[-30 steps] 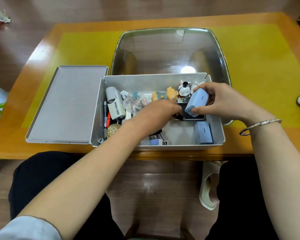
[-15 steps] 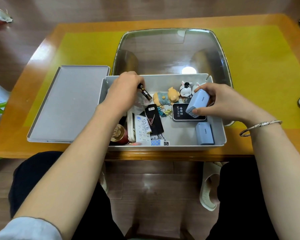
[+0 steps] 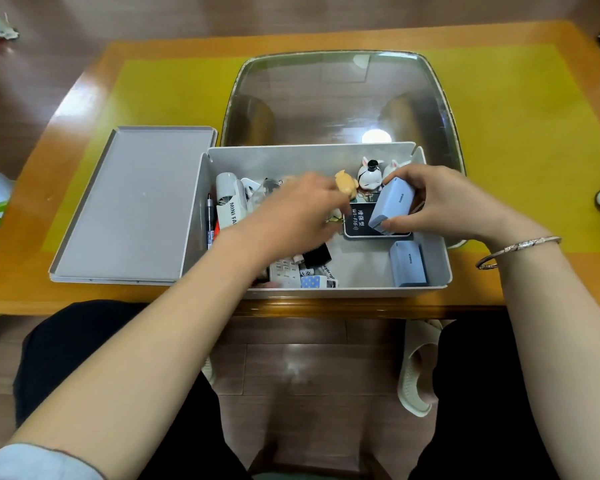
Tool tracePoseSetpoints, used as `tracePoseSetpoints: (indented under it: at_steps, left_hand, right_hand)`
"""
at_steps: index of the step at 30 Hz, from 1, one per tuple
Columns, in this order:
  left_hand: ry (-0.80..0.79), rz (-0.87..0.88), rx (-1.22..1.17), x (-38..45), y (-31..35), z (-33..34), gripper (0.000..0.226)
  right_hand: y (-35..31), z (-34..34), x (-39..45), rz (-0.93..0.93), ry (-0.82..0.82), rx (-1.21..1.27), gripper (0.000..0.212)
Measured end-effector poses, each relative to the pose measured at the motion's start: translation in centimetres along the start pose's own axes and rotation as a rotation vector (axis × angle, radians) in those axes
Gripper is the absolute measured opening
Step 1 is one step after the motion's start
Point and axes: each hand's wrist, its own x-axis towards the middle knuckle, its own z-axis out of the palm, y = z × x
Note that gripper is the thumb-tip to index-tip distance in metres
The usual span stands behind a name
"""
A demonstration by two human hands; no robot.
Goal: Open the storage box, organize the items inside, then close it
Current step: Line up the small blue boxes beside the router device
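Right hand (image 3: 440,206) grips blue charger (image 3: 392,206); left hand (image 3: 291,216), blurred, grip indiscernible, risks toppling orange figurine (image 3: 347,185).

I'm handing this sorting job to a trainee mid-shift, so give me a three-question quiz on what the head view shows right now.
1. True or false: the flat grey plastic lid lies on the table to the left of the open grey plastic storage box.
2. Multiple choice: what does the right hand grip? A) a pale blue rectangular block; B) a white tube printed MINI FAN; C) a black card.
3. Fill in: a second pale blue block lies in the box's near-____ corner.

Key
1. True.
2. A. It is held above the black card printed WI-FI6, while the blurred left hand reaches by the small orange figurine.
3. Right.
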Motion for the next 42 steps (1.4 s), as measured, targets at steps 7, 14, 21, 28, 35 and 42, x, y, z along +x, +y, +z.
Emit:
tracePoseSetpoints:
  at_steps: [7,14,21,28,35,42]
  left_hand:
    - [-0.284,0.11,0.004,-0.4,1.4,2.7,0.031]
    - [-0.428,0.114,0.066,-0.1,1.6,3.1,0.014]
    - [-0.43,0.051,0.088,-0.4,1.1,2.9,0.015]
    - [-0.396,0.054,0.085,-0.6,0.7,3.5,0.014]
    - [-0.365,0.064,0.058,-0.8,0.4,3.9,0.02]
    - [-0.284,-0.042,-0.215,-0.5,2.5,2.8,0.073]
  right_hand:
    - [-0.7,0.2,-0.3,-0.036,-0.048,-0.05,0.068]
    - [-1.0,1.0,-0.5,-0.081,-0.097,-0.144,0.064]
    - [-1.5,1.9,-0.6,-0.125,-0.221,-0.262,0.07]
    - [-1.3,3.8,-0.3,-0.113,-0.347,-0.408,0.078]
    - [-0.9,2.0,-1.0,-0.067,-0.239,-0.292,0.061]
    - [0.1,-1.0,-1.8,-0.005,0.102,-0.216,0.013]
